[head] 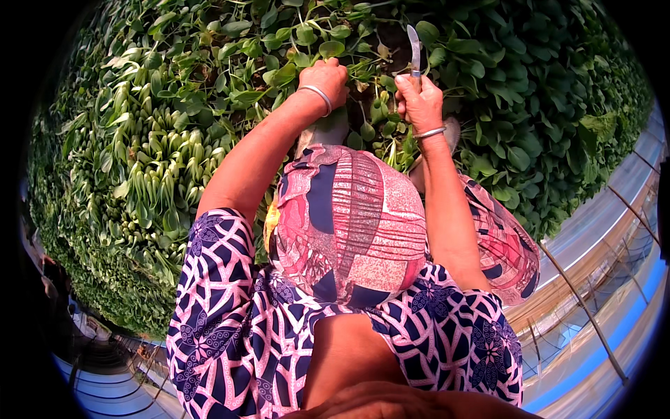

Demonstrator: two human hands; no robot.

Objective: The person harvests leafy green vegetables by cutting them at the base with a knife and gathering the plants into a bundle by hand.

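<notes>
My right hand is closed round the handle of a small knife with a slightly curved metal blade that points away from me. My left hand is low among leafy green plants, its fingers bent at a plant's base. Whether those fingers grip a stem cannot be made out, as leaves and the back of the hand hide them. Loose leaves and a patch of dark soil lie between and beyond the hands.
On the left lie many cut greens with pale stalks. Dense standing leafy plants fill the right side. My knees in patterned cloth are between my arms. Plastic sheeting and thin curved poles run along the lower right.
</notes>
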